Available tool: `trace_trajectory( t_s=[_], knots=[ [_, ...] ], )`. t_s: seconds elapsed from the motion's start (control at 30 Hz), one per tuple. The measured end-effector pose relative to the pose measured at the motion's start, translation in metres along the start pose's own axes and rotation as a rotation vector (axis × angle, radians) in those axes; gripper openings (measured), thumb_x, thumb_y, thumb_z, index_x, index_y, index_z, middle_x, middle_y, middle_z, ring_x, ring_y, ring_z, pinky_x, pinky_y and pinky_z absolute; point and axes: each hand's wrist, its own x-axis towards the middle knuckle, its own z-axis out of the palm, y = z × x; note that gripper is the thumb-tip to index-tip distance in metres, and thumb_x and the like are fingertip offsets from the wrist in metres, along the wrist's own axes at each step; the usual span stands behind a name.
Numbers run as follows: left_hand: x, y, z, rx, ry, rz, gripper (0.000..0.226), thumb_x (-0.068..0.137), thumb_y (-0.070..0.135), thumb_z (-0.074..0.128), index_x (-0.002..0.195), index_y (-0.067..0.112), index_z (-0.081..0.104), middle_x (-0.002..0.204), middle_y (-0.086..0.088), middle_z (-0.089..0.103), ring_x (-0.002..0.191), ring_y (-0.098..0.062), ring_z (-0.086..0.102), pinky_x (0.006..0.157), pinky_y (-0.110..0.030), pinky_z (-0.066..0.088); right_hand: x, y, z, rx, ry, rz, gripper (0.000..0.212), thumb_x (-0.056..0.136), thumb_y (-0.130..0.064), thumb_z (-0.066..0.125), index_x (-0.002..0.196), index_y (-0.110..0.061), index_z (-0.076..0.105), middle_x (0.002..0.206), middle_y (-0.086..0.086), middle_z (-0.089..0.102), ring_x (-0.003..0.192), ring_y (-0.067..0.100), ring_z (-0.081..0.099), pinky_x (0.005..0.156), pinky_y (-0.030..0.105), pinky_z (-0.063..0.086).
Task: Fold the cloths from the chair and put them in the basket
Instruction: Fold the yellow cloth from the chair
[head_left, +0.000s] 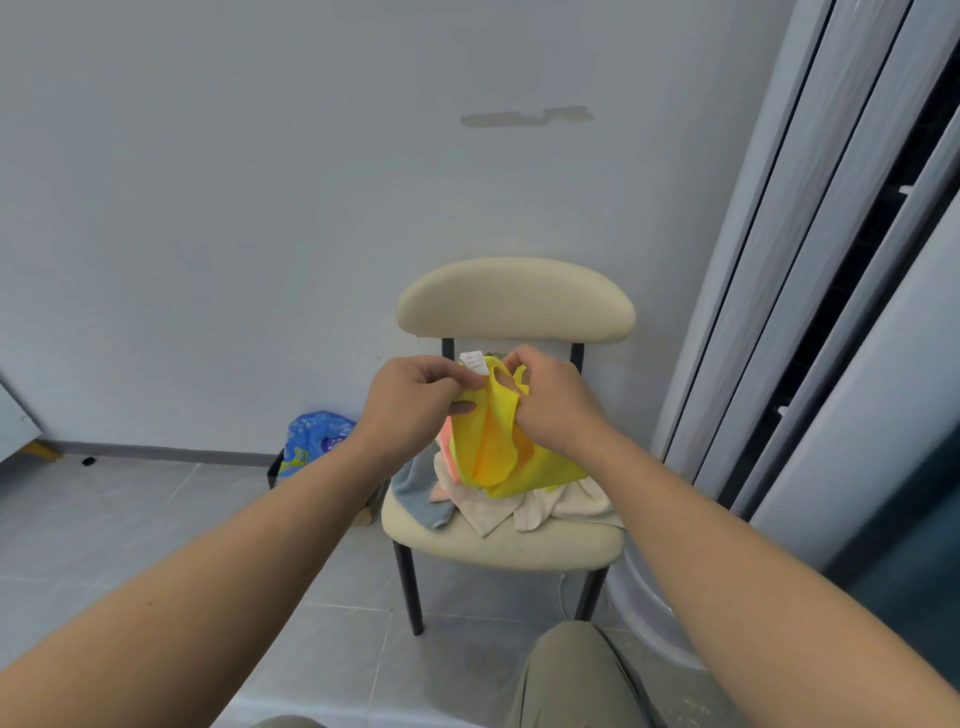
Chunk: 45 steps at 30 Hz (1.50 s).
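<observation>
Yellow cloth (496, 447) is up in both my hands, held in front of the chair (514, 301) backrest, above the seat. My left hand (410, 400) has its fingers curled in and pinches the cloth's top edge right by a white tag (475, 362), which sticks up just above my fingertips. My right hand (550, 410) is also clamped on the top edge, fingers bent tight, and a small yellow loop of fabric pokes out past them. The hands are close together and nearly touching, with the cloth bunched between them and hanging below my knuckles. Its lower end reaches the pile on the seat; I can't tell if it rests on it.

The pile holds a blue-grey cloth (418, 493) on the left, a pink cloth (445, 452) behind the yellow one, and a cream cloth (545, 506) spread at front right. A blue patterned bag (311, 441) sits on the floor left of the chair, against the wall. My knee (571, 675) shows at the bottom.
</observation>
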Motion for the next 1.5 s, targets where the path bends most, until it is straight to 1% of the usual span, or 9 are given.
trace_trajectory(
  t_s=[0.1, 0.17, 0.37, 0.47, 0.63, 0.97, 1.17, 1.33, 1.5],
  knots=[
    [-0.005, 0.002, 0.002, 0.151, 0.032, 0.102, 0.011, 0.081, 0.039, 0.077, 0.090, 0.036, 0.082, 0.090, 0.011, 0.078, 0.084, -0.005, 0.071, 0.080, -0.030, 0.058, 0.000, -0.003, -0.001, -0.053, 0.008, 0.023, 0.026, 0.097, -0.056, 0.054, 0.100, -0.030, 0.058, 0.098, -0.001, 0.066, 0.094, 0.029, 0.062, 0.080, 0.043, 0.055],
    [-0.009, 0.003, 0.003, 0.280, 0.047, 0.174, 0.034, 0.073, 0.055, 0.085, 0.100, 0.036, 0.080, 0.096, 0.017, 0.075, 0.086, 0.002, 0.069, 0.080, -0.022, 0.055, 0.001, -0.004, 0.000, -0.074, 0.012, 0.031, 0.026, 0.096, -0.055, 0.054, 0.097, -0.030, 0.056, 0.094, 0.000, 0.065, 0.093, 0.030, 0.063, 0.076, 0.043, 0.055],
    [-0.006, 0.010, 0.004, 0.559, 0.116, 0.312, 0.051, 0.072, 0.036, 0.090, 0.119, 0.024, 0.072, 0.107, 0.012, 0.065, 0.085, 0.004, 0.059, 0.075, 0.002, 0.040, 0.002, -0.006, 0.000, -0.075, 0.036, 0.043, 0.035, 0.092, -0.063, 0.054, 0.091, -0.029, 0.056, 0.091, -0.003, 0.065, 0.091, 0.027, 0.063, 0.078, 0.044, 0.055],
    [-0.004, 0.007, 0.000, 0.568, 0.177, 0.300, 0.035, 0.082, 0.013, 0.078, 0.116, 0.021, 0.075, 0.107, 0.002, 0.072, 0.090, -0.015, 0.066, 0.079, -0.011, 0.046, 0.001, -0.005, -0.001, -0.065, 0.027, 0.028, 0.034, 0.092, -0.062, 0.056, 0.090, -0.028, 0.057, 0.087, -0.005, 0.063, 0.091, 0.026, 0.062, 0.077, 0.042, 0.054],
    [0.005, 0.001, -0.011, 0.559, 0.188, 0.236, 0.011, 0.086, 0.018, 0.079, 0.097, 0.019, 0.081, 0.088, -0.007, 0.074, 0.084, -0.024, 0.066, 0.084, -0.042, 0.054, 0.001, -0.001, -0.008, -0.033, -0.017, -0.025, 0.022, 0.094, -0.054, 0.062, 0.087, -0.034, 0.056, 0.076, -0.022, 0.049, 0.087, 0.017, 0.055, 0.069, 0.034, 0.044],
    [0.006, -0.006, -0.019, 0.508, 0.167, 0.232, 0.011, 0.080, 0.029, 0.085, 0.088, 0.032, 0.077, 0.084, 0.024, 0.066, 0.070, 0.002, 0.060, 0.064, -0.010, 0.038, -0.001, 0.003, -0.015, -0.086, -0.098, -0.096, 0.022, 0.097, -0.046, 0.063, 0.099, -0.024, 0.065, 0.077, -0.031, 0.038, 0.090, 0.008, 0.045, 0.073, 0.027, 0.031],
    [0.006, -0.006, -0.019, 0.451, 0.185, 0.264, 0.006, 0.090, 0.029, 0.075, 0.091, 0.035, 0.074, 0.092, 0.019, 0.069, 0.071, -0.001, 0.062, 0.067, -0.019, 0.044, 0.000, 0.004, -0.015, -0.099, -0.105, -0.098, 0.022, 0.097, -0.048, 0.062, 0.098, -0.026, 0.064, 0.078, -0.030, 0.040, 0.090, 0.009, 0.046, 0.072, 0.029, 0.033],
    [0.017, -0.012, -0.018, 0.591, 0.182, 0.238, 0.028, 0.095, 0.027, 0.069, 0.123, 0.026, 0.072, 0.102, 0.005, 0.072, 0.091, -0.017, 0.066, 0.086, -0.030, 0.048, 0.004, 0.005, -0.015, -0.120, -0.134, -0.112, 0.021, 0.096, -0.050, 0.062, 0.097, -0.029, 0.063, 0.080, -0.027, 0.046, 0.096, 0.015, 0.055, 0.073, 0.033, 0.042],
    [0.030, -0.021, -0.015, 0.632, 0.153, 0.195, 0.017, 0.099, 0.021, 0.060, 0.103, 0.022, 0.076, 0.098, 0.003, 0.073, 0.093, -0.016, 0.060, 0.079, -0.027, 0.039, 0.006, 0.006, -0.014, -0.181, -0.153, -0.100, 0.024, 0.097, -0.052, 0.060, 0.102, -0.030, 0.065, 0.111, -0.017, 0.064, 0.111, 0.017, 0.059, 0.074, 0.031, 0.038]
  ],
)
